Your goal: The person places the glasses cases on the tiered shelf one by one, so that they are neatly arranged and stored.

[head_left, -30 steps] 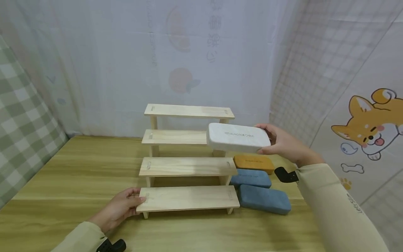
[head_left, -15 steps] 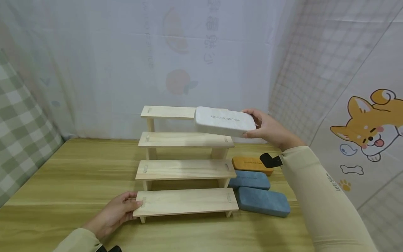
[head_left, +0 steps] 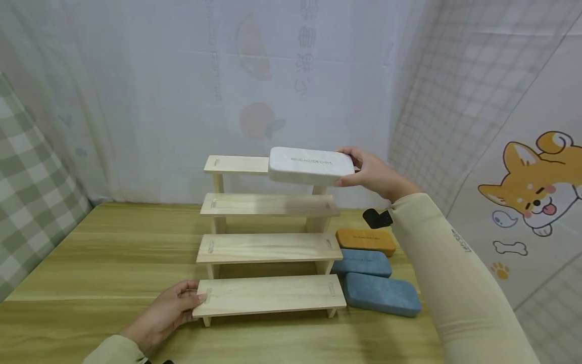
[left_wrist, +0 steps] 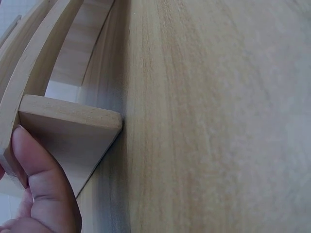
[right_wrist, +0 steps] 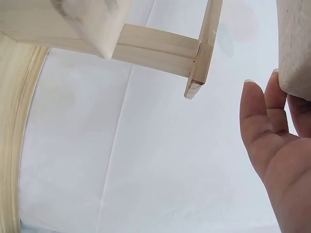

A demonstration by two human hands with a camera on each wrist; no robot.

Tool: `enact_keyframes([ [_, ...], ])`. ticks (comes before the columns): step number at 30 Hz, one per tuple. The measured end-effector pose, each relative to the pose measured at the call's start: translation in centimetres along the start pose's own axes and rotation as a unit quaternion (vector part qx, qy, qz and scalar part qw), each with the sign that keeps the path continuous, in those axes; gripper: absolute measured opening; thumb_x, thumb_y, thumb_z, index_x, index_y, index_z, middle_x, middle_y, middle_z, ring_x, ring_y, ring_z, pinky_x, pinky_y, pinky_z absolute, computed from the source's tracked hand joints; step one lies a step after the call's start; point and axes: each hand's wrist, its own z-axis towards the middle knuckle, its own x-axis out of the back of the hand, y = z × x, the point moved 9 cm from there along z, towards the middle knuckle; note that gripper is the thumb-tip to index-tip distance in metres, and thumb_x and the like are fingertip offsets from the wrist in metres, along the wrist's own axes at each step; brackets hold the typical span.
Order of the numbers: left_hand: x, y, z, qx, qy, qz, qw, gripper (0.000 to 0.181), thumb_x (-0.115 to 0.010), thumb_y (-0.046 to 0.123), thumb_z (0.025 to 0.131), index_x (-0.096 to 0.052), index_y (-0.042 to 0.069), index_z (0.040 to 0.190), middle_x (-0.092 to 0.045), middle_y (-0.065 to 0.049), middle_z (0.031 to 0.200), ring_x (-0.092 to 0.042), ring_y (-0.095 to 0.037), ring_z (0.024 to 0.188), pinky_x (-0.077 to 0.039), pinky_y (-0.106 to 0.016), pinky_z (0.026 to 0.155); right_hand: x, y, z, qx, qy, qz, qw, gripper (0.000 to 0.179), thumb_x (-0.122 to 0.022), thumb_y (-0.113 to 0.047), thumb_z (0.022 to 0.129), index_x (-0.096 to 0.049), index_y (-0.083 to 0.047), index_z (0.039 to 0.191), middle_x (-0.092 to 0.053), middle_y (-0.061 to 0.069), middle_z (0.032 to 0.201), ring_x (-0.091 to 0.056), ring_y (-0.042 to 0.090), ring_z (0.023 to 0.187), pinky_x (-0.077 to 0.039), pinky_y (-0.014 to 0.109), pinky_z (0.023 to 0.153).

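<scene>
On the table (head_left: 113, 253) stands a wooden rack (head_left: 270, 247); the white case (head_left: 310, 166), gripped by the right hand (head_left: 373, 172), hides its top step's right end, contact unclear. The left hand (head_left: 168, 311) pinches its bottom step (head_left: 268, 297) at the left edge.

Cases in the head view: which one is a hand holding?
The white case, in the right hand; the orange case and two blue cases lie beside the stand.

The person's right arm (head_left: 459, 273) reaches over the surface (head_left: 113, 253) toward its far edge; right hand (head_left: 370, 172) raised, gripping; left hand (head_left: 170, 306) lower, well short of that edge, pinching.
</scene>
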Motion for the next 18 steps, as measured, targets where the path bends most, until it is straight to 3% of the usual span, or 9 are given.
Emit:
enact_keyframes([
  [9,-0.1,0.1,-0.1,-0.004,0.008,0.003,1.0000,0.064,-0.059,0.013,0.096,-0.022,-0.018,0.137,-0.058,-0.012,0.110,-0.060,-0.018,0.092,-0.052,-0.033,0.077,-0.5,-0.1,2.1,-0.017,-0.004,-0.001,0.9998,0.067,-0.070,-0.003,0.083,-0.037,-0.008,0.141,-0.046,0.009,0.132,-0.046,0.022,0.111,-0.043,0.036,0.090],
  [18,-0.8,0.5,0.0,-0.012,-0.003,-0.001,0.9999,0.061,-0.059,0.013,0.096,-0.025,-0.018,0.135,-0.059,-0.010,0.108,-0.061,-0.017,0.091,-0.052,-0.032,0.077,-1.3,-0.3,3.5,-0.019,-0.015,0.003,0.9997,0.063,-0.067,-0.001,0.084,-0.039,-0.009,0.140,-0.046,0.009,0.133,-0.046,0.023,0.112,-0.042,0.037,0.092],
])
